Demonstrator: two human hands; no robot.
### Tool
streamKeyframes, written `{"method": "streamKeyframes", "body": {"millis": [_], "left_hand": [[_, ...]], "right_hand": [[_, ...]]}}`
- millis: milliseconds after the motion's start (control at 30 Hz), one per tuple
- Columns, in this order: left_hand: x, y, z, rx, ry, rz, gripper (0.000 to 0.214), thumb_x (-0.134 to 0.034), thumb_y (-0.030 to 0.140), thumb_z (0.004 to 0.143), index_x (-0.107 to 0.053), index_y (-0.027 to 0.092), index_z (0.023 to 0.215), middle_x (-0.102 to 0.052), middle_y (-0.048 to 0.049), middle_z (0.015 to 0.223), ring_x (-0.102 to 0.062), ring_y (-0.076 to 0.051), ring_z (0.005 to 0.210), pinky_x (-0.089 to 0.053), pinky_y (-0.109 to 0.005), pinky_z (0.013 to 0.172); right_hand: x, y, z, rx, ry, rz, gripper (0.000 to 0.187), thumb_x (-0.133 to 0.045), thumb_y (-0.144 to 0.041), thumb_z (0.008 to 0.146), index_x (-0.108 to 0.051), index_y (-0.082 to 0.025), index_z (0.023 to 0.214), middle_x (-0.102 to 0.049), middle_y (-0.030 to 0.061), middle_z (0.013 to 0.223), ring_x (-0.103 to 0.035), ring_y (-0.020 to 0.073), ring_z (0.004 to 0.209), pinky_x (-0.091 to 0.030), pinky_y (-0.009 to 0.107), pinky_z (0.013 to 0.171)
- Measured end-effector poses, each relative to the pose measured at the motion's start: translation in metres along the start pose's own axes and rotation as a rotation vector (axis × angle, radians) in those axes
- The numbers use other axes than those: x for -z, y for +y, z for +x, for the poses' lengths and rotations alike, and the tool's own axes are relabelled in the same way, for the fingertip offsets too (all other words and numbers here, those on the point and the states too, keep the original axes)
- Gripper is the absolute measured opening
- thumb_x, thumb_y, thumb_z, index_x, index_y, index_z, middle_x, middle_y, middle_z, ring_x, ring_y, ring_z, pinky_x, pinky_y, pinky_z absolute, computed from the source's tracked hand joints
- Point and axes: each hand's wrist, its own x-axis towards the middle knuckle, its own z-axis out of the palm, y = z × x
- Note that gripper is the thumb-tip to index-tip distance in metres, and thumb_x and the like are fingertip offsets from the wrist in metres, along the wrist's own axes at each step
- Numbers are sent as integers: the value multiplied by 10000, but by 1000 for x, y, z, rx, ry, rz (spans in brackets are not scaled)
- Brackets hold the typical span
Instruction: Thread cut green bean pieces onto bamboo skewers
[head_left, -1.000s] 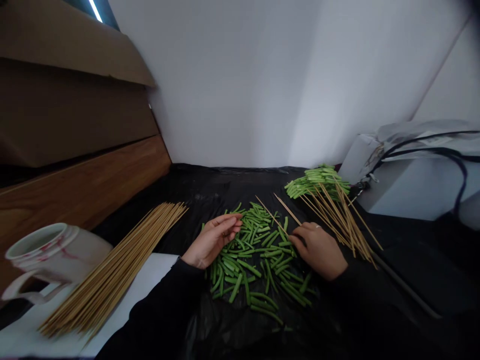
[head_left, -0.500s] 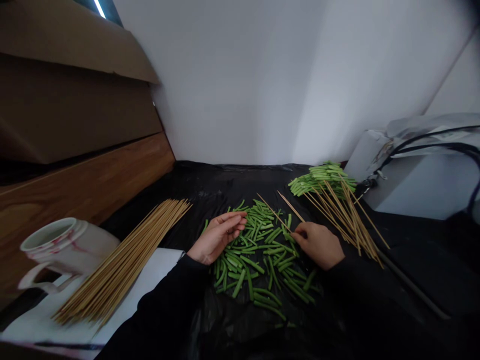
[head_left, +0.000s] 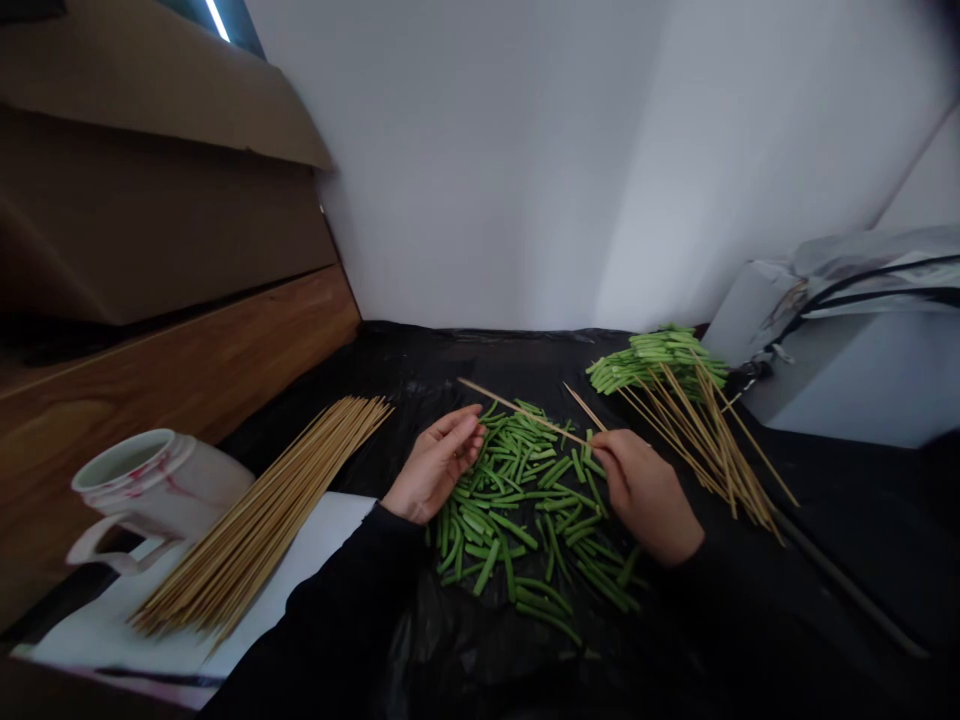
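My right hand (head_left: 651, 497) pinches a thin bamboo skewer (head_left: 517, 408) that points left across the back of a pile of cut green bean pieces (head_left: 517, 490). A second skewer (head_left: 583, 405) reaches out beyond that hand; I cannot tell whether it is gripped or lies on the surface. My left hand (head_left: 436, 462) is at the pile's left edge, fingers curled and thumb against them, just below the tip of the skewer. What is between those fingers, if anything, is hidden.
Left, a bundle of skewers (head_left: 277, 510) rests on white paper (head_left: 330, 530) beside a tipped mug (head_left: 176, 490). Back right are threaded green beans (head_left: 645, 358) with their skewers (head_left: 709, 440), near a white box (head_left: 862, 370) with black cables. Black plastic sheeting (head_left: 450, 350) covers the surface.
The skewer in my right hand has swung left, its tip now above my left hand. My left fingers have curled in more. The view has turned slightly left.
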Motion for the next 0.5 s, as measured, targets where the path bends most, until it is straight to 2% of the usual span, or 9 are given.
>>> {"method": "streamKeyframes", "body": {"millis": [100,200,300,400,467,500], "left_hand": [[1,2,2,-66,43,-43,359,-760,226,709,-684,148,1052,-662,-23,778,-584,-58,651,-476,-153,599],[1,1,3,-103,64,-53,254,-778,234,683,-720,113,897,-656,-17,736,-562,-43,620,-461,-142,592],[-4,-5,0,-84,-22,45,220,-778,257,681,-723,91,815,-672,-37,739,-561,-46,615,-456,-153,608],[-9,-14,-4,-43,-155,210,324,-746,286,721,-697,122,996,-697,-68,853,-609,-91,686,-482,-217,679],[-12,-18,-6,-94,-191,360,433,-722,304,744,-635,151,1140,-696,-84,913,-631,-135,746,-497,-275,718],[-13,-19,-7,-160,-199,463,445,-704,313,760,-618,157,1167,-693,-93,940,-635,-158,789,-501,-305,746]], "right_hand": [[5,-8,-2,118,4,-12,219,-390,-225,943,-593,-181,1012,-598,60,895,-554,174,873,-409,291,806],[8,-15,-5,170,7,-79,190,-459,-248,924,-630,-190,983,-596,51,850,-554,167,834,-405,278,775],[8,-19,-5,208,-1,-144,178,-492,-279,918,-647,-195,946,-601,36,808,-557,149,783,-389,259,731],[7,-17,-4,197,-1,-233,211,-452,-269,940,-648,-198,910,-610,24,774,-557,136,748,-364,251,700],[6,-11,-3,109,33,-311,232,-429,-262,950,-641,-198,879,-622,22,775,-561,135,751,-347,250,680],[6,-8,-3,58,46,-349,236,-426,-266,951,-635,-198,865,-629,22,783,-564,136,756,-339,251,670]]}}
